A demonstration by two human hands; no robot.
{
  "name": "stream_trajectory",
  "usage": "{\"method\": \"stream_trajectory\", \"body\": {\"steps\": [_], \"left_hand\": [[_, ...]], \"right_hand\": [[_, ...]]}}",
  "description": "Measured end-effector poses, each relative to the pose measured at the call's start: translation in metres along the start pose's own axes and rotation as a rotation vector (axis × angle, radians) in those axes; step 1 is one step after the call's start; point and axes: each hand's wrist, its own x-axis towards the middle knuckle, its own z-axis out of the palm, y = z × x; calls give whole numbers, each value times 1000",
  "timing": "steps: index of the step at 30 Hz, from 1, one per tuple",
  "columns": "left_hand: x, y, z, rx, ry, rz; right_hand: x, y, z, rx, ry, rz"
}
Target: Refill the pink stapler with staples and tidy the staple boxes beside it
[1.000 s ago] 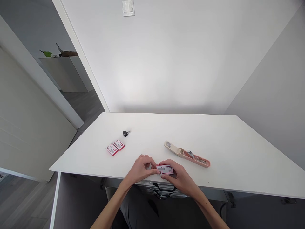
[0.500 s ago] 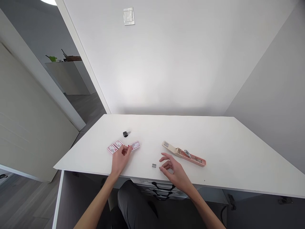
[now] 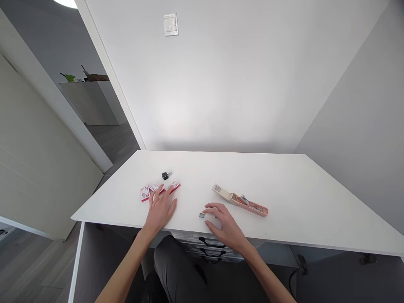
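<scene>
Three small red-and-white boxes lie in a row at the left of the white tabletop: a left box [image 3: 144,193], a middle box [image 3: 154,187] and a right box [image 3: 175,184]. Over them my left hand [image 3: 158,212] rests with fingers spread, its fingertips at the middle and right boxes. A short grey strip of staples [image 3: 201,215] lies near the front edge. Just right of it, my right hand [image 3: 227,227] has its thumb and fingers apart, with nothing visible between them. Behind that hand lies an opened stapler [image 3: 252,206], pink base and cream lid unfolded.
A black-headed key [image 3: 166,175] lies behind the boxes. The white tabletop [image 3: 293,193] meets a plain wall at the back. Drawers with black handles [image 3: 212,242] sit below the front edge. A doorway opens at the left.
My left hand has gone from a pinch at the right box to spread fingers, and the boxes now sit turned, showing red sides. My right hand has come closer to the staple strip.
</scene>
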Motion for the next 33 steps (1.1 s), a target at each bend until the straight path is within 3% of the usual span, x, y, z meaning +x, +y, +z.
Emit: {"method": "stream_trajectory", "body": {"steps": [4, 9, 14, 19, 24, 29, 33], "left_hand": [[3, 0, 6, 22, -52, -24], [6, 8, 8, 6, -49, -14], [9, 21, 8, -21, 1, 72], [13, 41, 11, -102, 25, 215], [23, 74, 17, -196, -31, 351], [40, 107, 32, -266, -107, 455], [47, 119, 41, -284, -128, 505]], "right_hand": [[-1, 2, 8, -132, -2, -74], [5, 9, 21, -172, 124, 65], [15, 10, 31, -196, 172, 112], [12, 4, 26, -26, 189, 83], [-3, 0, -8, 296, 242, 240], [-14, 6, -64, 382, 435, 325], [-21, 15, -107, 585, 555, 384]]}}
